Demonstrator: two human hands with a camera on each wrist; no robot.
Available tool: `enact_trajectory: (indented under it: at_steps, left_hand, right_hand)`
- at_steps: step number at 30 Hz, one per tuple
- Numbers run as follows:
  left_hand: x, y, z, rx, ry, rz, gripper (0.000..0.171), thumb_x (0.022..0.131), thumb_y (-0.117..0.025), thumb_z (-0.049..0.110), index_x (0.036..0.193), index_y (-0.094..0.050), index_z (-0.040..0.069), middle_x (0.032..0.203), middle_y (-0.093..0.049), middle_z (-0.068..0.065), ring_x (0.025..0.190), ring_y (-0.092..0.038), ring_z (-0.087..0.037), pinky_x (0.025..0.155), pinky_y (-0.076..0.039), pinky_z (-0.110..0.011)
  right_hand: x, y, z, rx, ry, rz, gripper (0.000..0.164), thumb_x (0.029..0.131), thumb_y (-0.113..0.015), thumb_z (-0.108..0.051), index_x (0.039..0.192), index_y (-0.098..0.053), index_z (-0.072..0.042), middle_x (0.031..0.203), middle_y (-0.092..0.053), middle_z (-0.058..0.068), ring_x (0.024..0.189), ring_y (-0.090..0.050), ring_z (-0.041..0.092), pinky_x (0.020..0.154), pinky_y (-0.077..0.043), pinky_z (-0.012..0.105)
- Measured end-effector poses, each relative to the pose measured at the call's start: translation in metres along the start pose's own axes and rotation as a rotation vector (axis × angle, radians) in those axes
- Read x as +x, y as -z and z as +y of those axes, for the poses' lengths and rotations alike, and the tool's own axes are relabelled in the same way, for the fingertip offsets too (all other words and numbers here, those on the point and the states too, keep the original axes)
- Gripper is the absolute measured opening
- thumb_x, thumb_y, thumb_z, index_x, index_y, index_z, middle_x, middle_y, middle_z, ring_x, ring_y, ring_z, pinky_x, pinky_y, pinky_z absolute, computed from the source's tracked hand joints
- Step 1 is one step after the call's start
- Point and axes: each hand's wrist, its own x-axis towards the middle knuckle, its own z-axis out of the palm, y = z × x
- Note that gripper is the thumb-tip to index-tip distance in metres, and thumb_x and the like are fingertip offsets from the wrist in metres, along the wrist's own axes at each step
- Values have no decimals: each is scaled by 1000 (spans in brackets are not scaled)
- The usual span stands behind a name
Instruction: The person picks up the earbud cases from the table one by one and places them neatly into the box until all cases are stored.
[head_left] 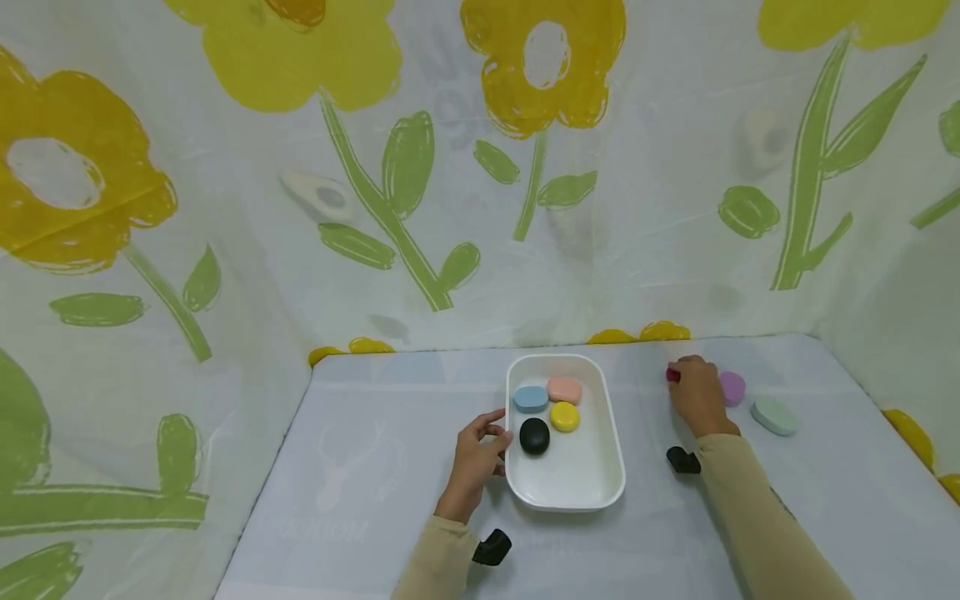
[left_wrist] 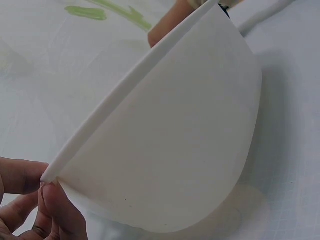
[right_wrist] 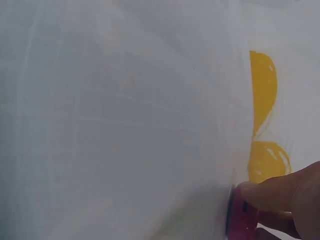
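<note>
A white tray (head_left: 562,492) with rounded corners stands at the middle of the table. Inside it lie a blue soap (head_left: 531,399), a pink soap (head_left: 564,389), a round yellow soap (head_left: 565,417) and a black oval soap (head_left: 535,437). My left hand (head_left: 476,457) pinches the tray's left rim; the left wrist view shows thumb and finger on the rim (left_wrist: 100,112). Right of the tray, my right hand (head_left: 699,392) grips a dark red soap (right_wrist: 243,215), mostly covered by the fingers in the head view. Just beyond that hand is a purple soap (head_left: 732,388).
A pale green oval soap (head_left: 774,416) lies farther right on the white table (head_left: 360,483). Black wrist pieces (head_left: 492,547) show at both sleeves. A flower-printed sheet (head_left: 645,275) hangs behind the table and along its sides.
</note>
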Motion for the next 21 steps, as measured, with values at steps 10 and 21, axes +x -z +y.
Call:
enact_trajectory:
  at_steps: [10,21]
  left_hand:
    - [0,-1,4,-9,-8,-10,46,100,-70,6,145,-61,0,105,-61,-8,60,-52,-13,47,-49,-22]
    - [0,-1,-1,2,10,-1,45,101,-69,5,145,-61,1,105,-60,-7,58,-50,-13,47,-48,-22]
  right_hand:
    - [1,-1,1,-8,-7,14,36,94,-65,9,130,-65,16,132,-58,42,118,-54,62,102,-47,70]
    - [-9,2,-3,-24,2,-40,34,94,-69,8,127,-67,16,128,-64,37,117,-60,55,102,-50,66]
